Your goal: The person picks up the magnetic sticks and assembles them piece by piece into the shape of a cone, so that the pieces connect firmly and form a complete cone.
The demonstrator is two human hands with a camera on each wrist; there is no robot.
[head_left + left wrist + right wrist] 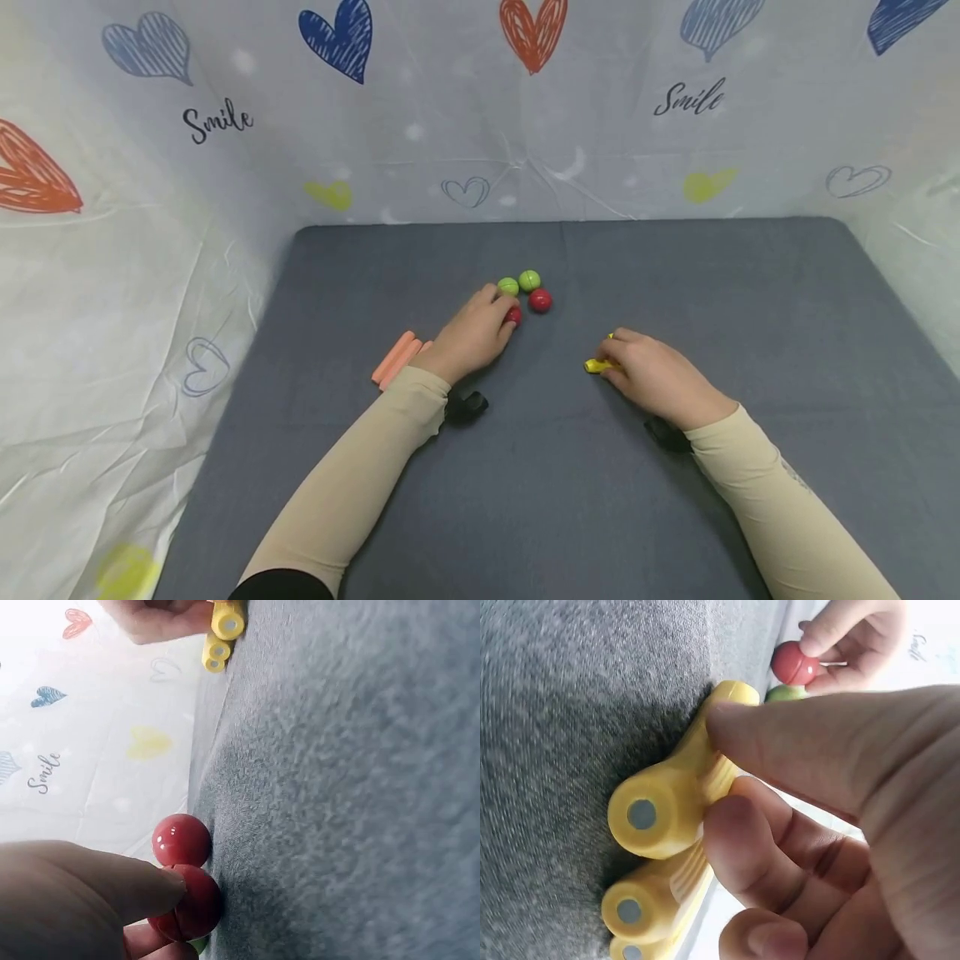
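My left hand (468, 335) pinches a red ball (201, 904) between thumb and fingers; a seam runs round it. Just beyond, another red ball (540, 301) rests on the grey cloth, beside two green balls (529, 281). To the right, my right hand (660, 379) grips a yellow curved piece (656, 814) with a round grey disc in its end, thumb on one side and index finger on the other. More yellow pieces (634, 911) lie alongside it in the right wrist view, mostly hidden by the hand in the head view.
Several orange sticks (395, 358) lie side by side at the left, partly behind my left wrist. A grey cloth-covered table (555, 500) spreads under everything. A white sheet printed with hearts (420, 117) hangs behind its far edge and along the left side.
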